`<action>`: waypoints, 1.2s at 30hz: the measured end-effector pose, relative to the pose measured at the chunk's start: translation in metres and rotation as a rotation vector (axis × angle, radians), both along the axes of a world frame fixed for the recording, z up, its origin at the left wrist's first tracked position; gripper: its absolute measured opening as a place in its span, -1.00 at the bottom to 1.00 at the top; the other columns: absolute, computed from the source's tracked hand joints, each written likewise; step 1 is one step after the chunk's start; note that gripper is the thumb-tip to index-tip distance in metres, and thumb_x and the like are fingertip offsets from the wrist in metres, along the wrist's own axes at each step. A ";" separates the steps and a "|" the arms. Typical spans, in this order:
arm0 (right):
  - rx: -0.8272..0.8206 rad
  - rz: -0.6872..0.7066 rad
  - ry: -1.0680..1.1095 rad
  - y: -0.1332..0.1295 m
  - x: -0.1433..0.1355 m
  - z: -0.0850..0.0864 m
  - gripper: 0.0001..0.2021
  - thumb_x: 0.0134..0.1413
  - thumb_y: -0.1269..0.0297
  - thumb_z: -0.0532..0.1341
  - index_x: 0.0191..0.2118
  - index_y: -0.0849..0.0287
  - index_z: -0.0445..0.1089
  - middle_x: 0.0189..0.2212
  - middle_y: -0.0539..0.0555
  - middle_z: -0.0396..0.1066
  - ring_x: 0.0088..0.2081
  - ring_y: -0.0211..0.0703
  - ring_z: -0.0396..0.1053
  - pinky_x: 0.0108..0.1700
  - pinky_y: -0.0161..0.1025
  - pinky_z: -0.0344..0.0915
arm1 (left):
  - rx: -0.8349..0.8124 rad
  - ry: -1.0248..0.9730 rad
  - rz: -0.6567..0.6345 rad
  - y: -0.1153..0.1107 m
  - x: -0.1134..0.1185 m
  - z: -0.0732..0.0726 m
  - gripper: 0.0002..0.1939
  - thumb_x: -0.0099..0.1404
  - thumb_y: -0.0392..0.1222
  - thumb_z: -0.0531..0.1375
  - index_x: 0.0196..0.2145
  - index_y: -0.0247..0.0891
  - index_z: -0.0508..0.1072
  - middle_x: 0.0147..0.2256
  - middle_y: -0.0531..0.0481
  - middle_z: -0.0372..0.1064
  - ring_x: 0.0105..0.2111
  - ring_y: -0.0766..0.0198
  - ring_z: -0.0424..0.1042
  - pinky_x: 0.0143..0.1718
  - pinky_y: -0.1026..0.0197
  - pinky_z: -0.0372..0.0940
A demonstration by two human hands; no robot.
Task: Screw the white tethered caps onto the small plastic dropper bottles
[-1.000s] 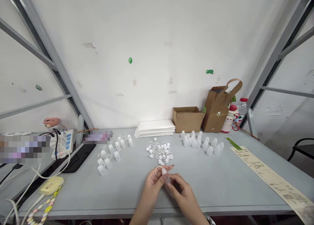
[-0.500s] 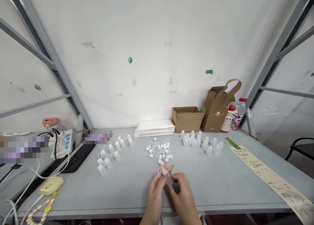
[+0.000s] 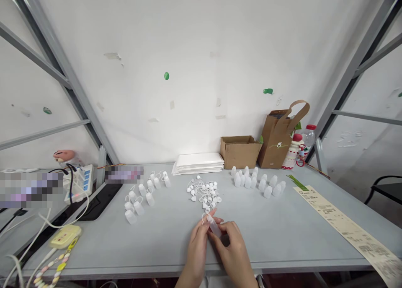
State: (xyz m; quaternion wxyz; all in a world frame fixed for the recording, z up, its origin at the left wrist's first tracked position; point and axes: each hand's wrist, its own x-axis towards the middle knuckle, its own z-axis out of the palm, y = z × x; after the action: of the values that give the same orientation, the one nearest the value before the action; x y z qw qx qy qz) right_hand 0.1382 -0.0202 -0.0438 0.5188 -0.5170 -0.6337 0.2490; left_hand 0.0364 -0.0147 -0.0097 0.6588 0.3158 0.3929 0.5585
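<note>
Near the table's front edge, my left hand (image 3: pixel 198 237) and my right hand (image 3: pixel 231 242) both hold one small translucent bottle (image 3: pixel 214 227), tilted between them. A thin white looped strap stands out at its upper left, by my left fingertips. My right thumb and fingers pinch the bottle's side. Just beyond my hands lies a pile of small white caps with loops (image 3: pixel 205 192). Several bottles with looped caps (image 3: pixel 139 208) stand to the left of the pile. To its right is a group of bottles without loops (image 3: pixel 248 182).
Along the wall are a stack of white sheets (image 3: pixel 198 164), an open cardboard box (image 3: pixel 240 154), a brown paper bag (image 3: pixel 276 143) and drink bottles. A printed paper strip (image 3: pixel 342 229) lies right. At left are a black phone-like slab (image 3: pixel 100 202), cables and a power strip (image 3: pixel 81 183).
The bottle between my hands has turned a little and shows more of its side. My left fingers have shifted slightly and cover less of it.
</note>
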 end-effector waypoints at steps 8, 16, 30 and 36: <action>-0.096 -0.011 0.065 0.000 0.002 0.004 -0.85 0.01 0.20 0.23 -0.47 0.12 0.30 -0.49 0.01 0.33 -0.39 -0.13 0.32 -0.31 -0.25 0.28 | 0.043 -0.014 -0.039 0.005 -0.002 -0.007 -0.63 0.18 -0.12 0.09 -0.10 -0.29 0.45 -0.28 -0.06 0.50 -0.15 0.12 0.39 0.00 0.08 0.15; -0.139 0.001 0.107 0.002 0.004 0.005 -0.85 -0.04 0.26 0.25 -0.51 0.13 0.28 -0.53 -0.04 0.31 -0.43 -0.18 0.30 -0.34 -0.32 0.27 | 0.022 -0.040 -0.001 0.004 0.001 -0.007 -0.70 0.17 -0.11 0.09 -0.22 -0.28 0.50 -0.28 -0.07 0.50 -0.15 0.11 0.38 -0.03 0.08 0.15; -0.191 0.072 0.186 0.001 0.006 0.010 -0.84 -0.08 0.25 0.26 -0.53 0.14 0.28 -0.56 -0.06 0.28 -0.44 -0.19 0.28 -0.35 -0.33 0.25 | -0.023 -0.173 0.011 0.006 0.003 -0.003 -0.86 0.08 -0.19 0.17 -0.44 -0.28 0.48 -0.42 -0.03 0.42 -0.24 0.13 0.39 -0.11 0.11 0.18; -0.193 0.105 0.288 0.003 0.009 0.014 -0.84 -0.10 0.19 0.27 -0.51 0.16 0.35 -0.55 -0.03 0.35 -0.43 -0.17 0.29 -0.34 -0.30 0.28 | -0.007 -0.193 -0.103 0.005 -0.003 0.001 -0.68 0.15 -0.17 0.12 -0.14 -0.31 0.45 -0.32 -0.13 0.50 -0.18 0.07 0.40 -0.04 0.03 0.14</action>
State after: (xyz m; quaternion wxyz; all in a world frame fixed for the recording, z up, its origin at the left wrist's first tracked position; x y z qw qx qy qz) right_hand 0.1470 -0.0168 -0.0301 0.5383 -0.4895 -0.5522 0.4070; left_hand 0.0332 -0.0099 -0.0089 0.7224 0.2781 0.3129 0.5504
